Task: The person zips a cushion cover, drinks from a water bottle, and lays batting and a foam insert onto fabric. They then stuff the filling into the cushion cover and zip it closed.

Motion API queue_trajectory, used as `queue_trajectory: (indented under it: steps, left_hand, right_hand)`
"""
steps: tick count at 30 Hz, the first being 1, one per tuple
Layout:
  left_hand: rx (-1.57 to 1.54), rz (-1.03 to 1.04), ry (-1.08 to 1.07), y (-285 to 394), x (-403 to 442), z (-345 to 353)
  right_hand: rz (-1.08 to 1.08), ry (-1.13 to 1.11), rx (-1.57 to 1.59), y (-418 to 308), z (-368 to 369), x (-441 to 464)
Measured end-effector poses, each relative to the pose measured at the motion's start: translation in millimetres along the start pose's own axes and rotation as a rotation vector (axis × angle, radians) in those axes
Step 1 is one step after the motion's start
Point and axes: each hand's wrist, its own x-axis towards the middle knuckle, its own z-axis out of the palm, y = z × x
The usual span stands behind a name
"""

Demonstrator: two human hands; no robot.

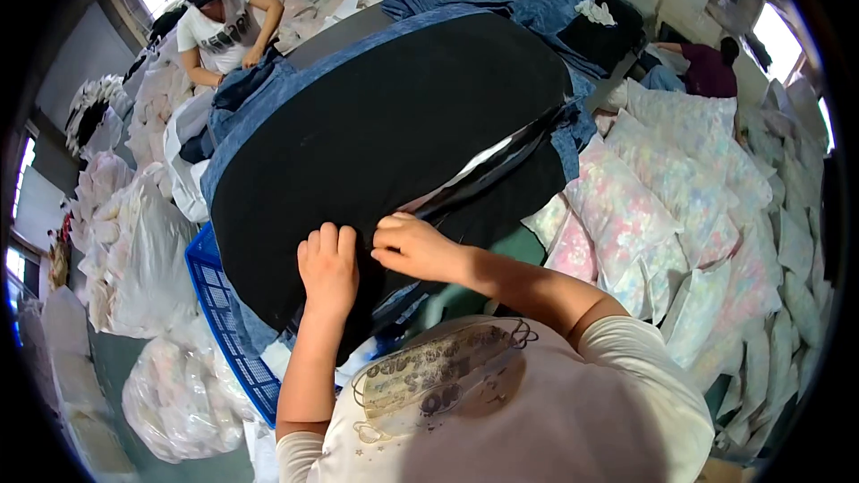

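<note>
An oval fabric cover [385, 116], matt black with a mottled blue border, lies before the worker [537, 402], slit open at its near right. Left hand [327, 266] and right hand [419, 248] both pinch the cloth at its near side. I see a latticed plastic crate [215, 295] at its left edge; floral pillows [626, 201] crowd its right, narrowing the room there

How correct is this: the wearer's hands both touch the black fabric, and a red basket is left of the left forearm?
The colour is wrong: the head view shows a blue basket, not red. The left hand and right hand touch the black fabric, and the basket is left of the left forearm.
</note>
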Motion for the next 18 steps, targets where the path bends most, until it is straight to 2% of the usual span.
queue_trajectory:
  steps: [2, 7, 8, 10, 11, 14, 17, 18]
  left_hand:
    - [-0.052, 0.006, 0.007, -2, 3, -2]
    - [-0.084, 0.028, -0.044, 4, 12, -23]
    - [-0.072, 0.031, -0.043, 0, 15, -26]
    - [-0.072, 0.04, -0.063, -12, 10, -26]
    - [-0.074, 0.049, -0.089, -14, 7, -24]
    - [-0.036, 0.088, -0.095, -8, 3, -19]
    - [-0.013, 0.051, -0.084, 5, 10, -25]
    - [-0.024, 0.057, -0.062, 16, 16, -29]
  right_hand:
    - [-0.022, 0.004, -0.144, -6, -7, -1]
    - [-0.11, 0.181, -0.394, -20, -36, -6]
    - [-0.135, 0.184, -0.537, -8, -50, -12]
    - [-0.012, 0.315, -0.435, 17, -93, -28]
    - [0.02, 0.351, -0.511, 29, -106, -39]
    - [-0.021, 0.348, -0.573, 25, -114, -42]
    - [0.021, 0.404, -0.311, 42, -100, -46]
    - [0.019, 0.247, -0.297, 42, -105, -42]
